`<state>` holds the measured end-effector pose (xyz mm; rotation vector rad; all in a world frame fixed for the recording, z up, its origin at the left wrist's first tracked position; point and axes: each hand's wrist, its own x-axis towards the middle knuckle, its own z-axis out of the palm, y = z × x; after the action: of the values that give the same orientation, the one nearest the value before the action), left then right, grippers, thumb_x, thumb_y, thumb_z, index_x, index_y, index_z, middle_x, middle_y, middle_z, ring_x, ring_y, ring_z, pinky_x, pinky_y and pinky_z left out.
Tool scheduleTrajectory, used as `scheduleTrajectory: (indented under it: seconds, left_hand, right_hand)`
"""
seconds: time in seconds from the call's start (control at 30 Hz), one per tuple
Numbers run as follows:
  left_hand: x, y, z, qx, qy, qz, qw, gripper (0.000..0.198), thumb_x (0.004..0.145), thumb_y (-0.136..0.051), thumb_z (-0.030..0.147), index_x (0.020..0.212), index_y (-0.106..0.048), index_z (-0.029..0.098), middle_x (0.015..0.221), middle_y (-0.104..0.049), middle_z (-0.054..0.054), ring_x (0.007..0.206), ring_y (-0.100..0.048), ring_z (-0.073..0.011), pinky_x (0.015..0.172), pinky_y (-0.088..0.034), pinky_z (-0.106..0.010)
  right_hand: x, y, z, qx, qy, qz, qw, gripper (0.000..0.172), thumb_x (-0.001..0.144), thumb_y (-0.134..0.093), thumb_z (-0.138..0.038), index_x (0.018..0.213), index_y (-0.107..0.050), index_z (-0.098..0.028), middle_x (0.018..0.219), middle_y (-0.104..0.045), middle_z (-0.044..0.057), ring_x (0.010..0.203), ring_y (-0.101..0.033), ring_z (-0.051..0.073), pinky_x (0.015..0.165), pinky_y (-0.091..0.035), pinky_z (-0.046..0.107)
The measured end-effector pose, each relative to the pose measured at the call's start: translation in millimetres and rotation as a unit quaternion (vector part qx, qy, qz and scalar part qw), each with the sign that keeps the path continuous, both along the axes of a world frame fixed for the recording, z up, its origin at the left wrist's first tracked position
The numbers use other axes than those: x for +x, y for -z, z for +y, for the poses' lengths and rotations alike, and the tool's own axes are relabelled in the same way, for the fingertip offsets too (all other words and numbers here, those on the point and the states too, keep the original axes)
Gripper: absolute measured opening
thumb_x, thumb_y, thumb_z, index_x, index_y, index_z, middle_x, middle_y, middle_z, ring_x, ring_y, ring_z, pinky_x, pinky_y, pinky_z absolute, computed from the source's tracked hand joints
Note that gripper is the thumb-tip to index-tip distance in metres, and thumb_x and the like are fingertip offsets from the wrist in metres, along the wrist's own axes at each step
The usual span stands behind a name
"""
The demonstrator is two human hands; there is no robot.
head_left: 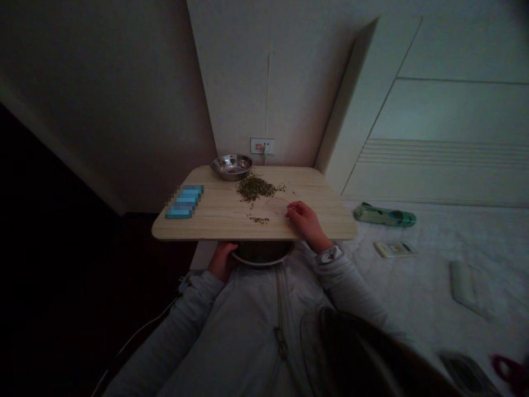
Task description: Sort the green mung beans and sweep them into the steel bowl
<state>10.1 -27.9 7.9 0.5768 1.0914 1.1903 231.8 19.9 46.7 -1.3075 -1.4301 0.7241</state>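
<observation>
A pile of small greenish-brown grains (254,188) lies on the light wooden tabletop (223,220), and a few more grains (258,220) form a little group nearer its front edge. My right hand (305,219) rests over the board to the right of them, fingers curled and pinched; what is between them, if anything, is too small to see. Below the front edge, my left hand (223,260) grips the side of a bowl (264,264) with a pale rim, held against my body. The tabletop hides most of this bowl. Behind the pile stands a shiny metal bowl (232,167).
A blurred-out blue item (185,202) lies at the board's left. On the white bedding to the right are a green transparent bottle (385,215), a phone (395,250) and a pale flat object (467,286). A wall socket (262,146) with a plugged-in cord is behind the table.
</observation>
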Motion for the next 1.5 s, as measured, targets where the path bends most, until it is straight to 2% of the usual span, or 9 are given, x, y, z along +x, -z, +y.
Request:
scheduleTrajectory:
  seconds: [0.4, 0.77, 1.23, 1.5]
  left_hand:
    - [1.1, -2.3, -0.7, 0.012, -0.010, 0.010, 1.000, 0.011, 0.050, -0.057, 0.018, 0.059, -0.052, 0.017, 0.061, -0.053, 0.004, 0.060, -0.050, -0.0118, 0.045, -0.040, -0.021]
    - [-0.8, 3.1, 1.4, 0.012, 0.015, -0.006, 1.000, 0.013, 0.052, -0.056, 0.019, 0.065, -0.054, 0.017, 0.062, -0.054, 0.003, 0.061, -0.051, -0.0122, 0.047, -0.042, -0.022]
    - [1.2, -2.4, -0.3, 0.009, 0.002, 0.004, 1.000, 0.012, 0.050, -0.056, 0.018, 0.063, -0.054, 0.017, 0.063, -0.056, 0.003, 0.062, -0.052, -0.0128, 0.047, -0.043, -0.023]
    - [0.1, 2.0, 2.1, -0.001, 0.002, 0.004, 1.000, 0.014, 0.051, -0.057, 0.020, 0.063, -0.053, 0.018, 0.065, -0.055, 0.002, 0.067, -0.052, -0.0144, 0.049, -0.043, -0.024]
  right_hand:
    - [-0.1, 0.4, 0.3, 0.003, -0.001, 0.001, 1.000, 0.018, 0.066, -0.045, -0.033, 0.076, -0.050, -0.017, 0.060, -0.056, -0.001, 0.057, -0.051, 0.011, 0.057, -0.038, 0.024]
    - [-0.5, 0.8, 0.8, -0.003, -0.001, 0.010, 1.000, 0.018, 0.066, -0.045, -0.033, 0.074, -0.050, -0.018, 0.061, -0.055, -0.001, 0.057, -0.051, 0.011, 0.057, -0.038, 0.024]
    - [0.1, 0.1, -0.7, -0.002, -0.004, 0.008, 1.000, 0.019, 0.065, -0.045, -0.032, 0.076, -0.050, -0.017, 0.061, -0.055, -0.002, 0.057, -0.050, 0.010, 0.057, -0.038, 0.024]
    - [0.9, 0.0, -0.3, -0.007, -0.001, 0.000, 1.000, 0.020, 0.066, -0.045, -0.033, 0.077, -0.050, -0.017, 0.062, -0.056, -0.001, 0.057, -0.050, 0.010, 0.057, -0.038, 0.024]
